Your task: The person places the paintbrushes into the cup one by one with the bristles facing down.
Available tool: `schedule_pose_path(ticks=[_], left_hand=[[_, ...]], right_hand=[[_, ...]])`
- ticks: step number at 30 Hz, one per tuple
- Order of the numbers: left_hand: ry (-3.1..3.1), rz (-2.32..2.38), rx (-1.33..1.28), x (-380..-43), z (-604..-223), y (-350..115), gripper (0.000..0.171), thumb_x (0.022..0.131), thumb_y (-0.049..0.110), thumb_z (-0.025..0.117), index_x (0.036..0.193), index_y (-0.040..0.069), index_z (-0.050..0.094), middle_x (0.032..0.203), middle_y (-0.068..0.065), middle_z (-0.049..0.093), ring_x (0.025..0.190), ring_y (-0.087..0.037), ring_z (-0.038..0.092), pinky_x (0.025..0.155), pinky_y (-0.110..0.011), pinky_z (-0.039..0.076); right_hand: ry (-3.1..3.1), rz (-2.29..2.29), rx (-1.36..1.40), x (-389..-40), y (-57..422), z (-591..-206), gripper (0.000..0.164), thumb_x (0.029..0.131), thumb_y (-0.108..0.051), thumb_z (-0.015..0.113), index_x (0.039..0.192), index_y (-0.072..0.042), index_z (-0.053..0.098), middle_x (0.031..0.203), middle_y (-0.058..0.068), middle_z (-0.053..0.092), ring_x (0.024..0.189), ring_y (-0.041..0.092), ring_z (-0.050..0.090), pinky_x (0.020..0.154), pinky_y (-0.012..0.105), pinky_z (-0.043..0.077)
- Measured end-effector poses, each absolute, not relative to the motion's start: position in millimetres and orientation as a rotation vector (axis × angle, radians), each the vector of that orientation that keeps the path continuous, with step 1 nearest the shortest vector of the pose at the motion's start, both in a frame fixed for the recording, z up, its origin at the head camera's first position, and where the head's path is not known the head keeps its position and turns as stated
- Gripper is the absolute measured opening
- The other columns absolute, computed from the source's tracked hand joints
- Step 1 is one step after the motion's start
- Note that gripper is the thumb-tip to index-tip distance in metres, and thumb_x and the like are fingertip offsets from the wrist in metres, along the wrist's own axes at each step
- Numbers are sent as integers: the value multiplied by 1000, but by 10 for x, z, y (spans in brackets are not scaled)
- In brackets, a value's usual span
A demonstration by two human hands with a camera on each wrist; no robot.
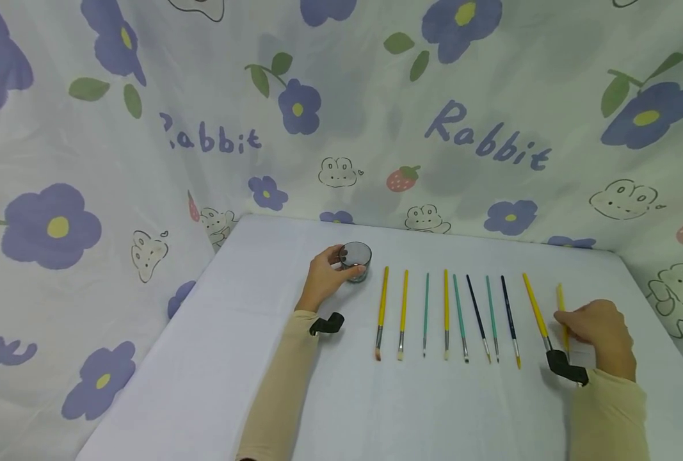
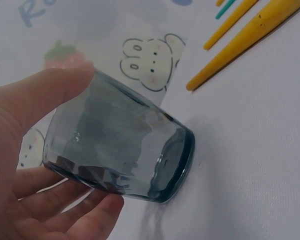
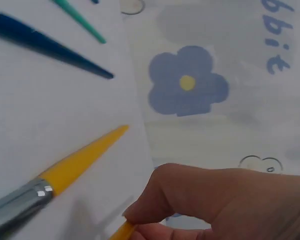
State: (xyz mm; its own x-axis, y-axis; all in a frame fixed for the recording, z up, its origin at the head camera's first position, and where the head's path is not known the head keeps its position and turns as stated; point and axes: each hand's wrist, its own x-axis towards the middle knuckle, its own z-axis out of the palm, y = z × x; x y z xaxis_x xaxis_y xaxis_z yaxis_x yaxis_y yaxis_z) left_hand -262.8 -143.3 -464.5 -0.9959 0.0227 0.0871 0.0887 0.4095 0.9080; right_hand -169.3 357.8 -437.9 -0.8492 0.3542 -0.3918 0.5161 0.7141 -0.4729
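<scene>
Your left hand [image 1: 328, 280] has its grip around the glass [image 2: 115, 132], just left of the row of brushes [image 1: 447, 307] on the desk [image 1: 376, 410]. Your right hand [image 1: 600, 330] has its grip pinching a yellow brush [image 1: 560, 298] at the row's right end. It seems best to hold the glass steady, pinch softly, and not bump the neighbor brush [image 1: 532, 301].
</scene>
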Motion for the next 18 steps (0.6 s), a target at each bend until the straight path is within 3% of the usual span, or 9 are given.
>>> schedule_pose_path(ticks=[3, 8, 11, 13, 16, 17, 18], left_hand=[[-2583, -1678, -104, -2624, -4648, -1437, 83, 80, 36, 91, 147, 4, 55, 141, -16, 64, 133, -34, 61, 109, -43, 56], [-2574, -1687, -109, -2622, -4653, -1439, 82, 79, 35, 91, 146, 4, 55, 141, -16, 64, 133, -34, 61, 109, -43, 57], [-2574, -1690, -114, -2623, -4657, -1440, 83, 79, 35, 91, 147, 3, 55, 141, -16, 64, 133, -34, 61, 109, -43, 57], [-2575, -1692, -119, -2625, -4658, -1441, 83, 79, 36, 91, 147, 3, 55, 141, -16, 64, 133, -34, 61, 109, -43, 57], [-2572, -1690, -126, -2628, -4656, -1442, 84, 80, 37, 91, 147, 3, 55, 141, -16, 64, 133, -34, 61, 109, -43, 57], [-2570, -1689, -129, -2631, -4656, -1444, 84, 80, 37, 91, 147, 2, 55, 141, -17, 64, 133, -34, 61, 109, -44, 57], [-2568, -1689, -131, -2632, -4656, -1444, 84, 80, 37, 91, 147, 2, 54, 141, -17, 64, 133, -34, 61, 109, -44, 57]], right_hand=[[2630, -986, 658, -1709, 3628, -4331, 55, 96, -34, 64, 114, 17, 67, 69, -2, 71, 70, 17, 67, 62, 32, 54], [2548, -1268, 673, -1728, 3620, -4314, 61, 99, -34, 61, 133, 17, 55, 73, -9, 69, 69, 7, 68, 66, 23, 63], [2509, -1400, 665, -1726, 3579, -4296, 60, 99, -33, 62, 136, 13, 53, 74, -14, 67, 70, 3, 68, 68, 22, 64], [2467, -1540, 631, -1724, 3557, -4268, 46, 99, -29, 65, 127, 8, 60, 74, -15, 68, 70, 3, 69, 69, 23, 65], [2356, -1781, 563, -1728, 3514, -4220, 11, 98, -22, 69, 101, -11, 71, 75, -14, 70, 71, 4, 71, 69, 23, 65], [2312, -1862, 542, -1731, 3497, -4203, 6, 98, -19, 70, 93, -16, 71, 75, -13, 71, 71, 5, 72, 68, 23, 65], [2276, -1921, 528, -1736, 3476, -4189, 13, 97, -17, 71, 86, -22, 70, 76, -13, 72, 71, 5, 72, 68, 22, 65]])
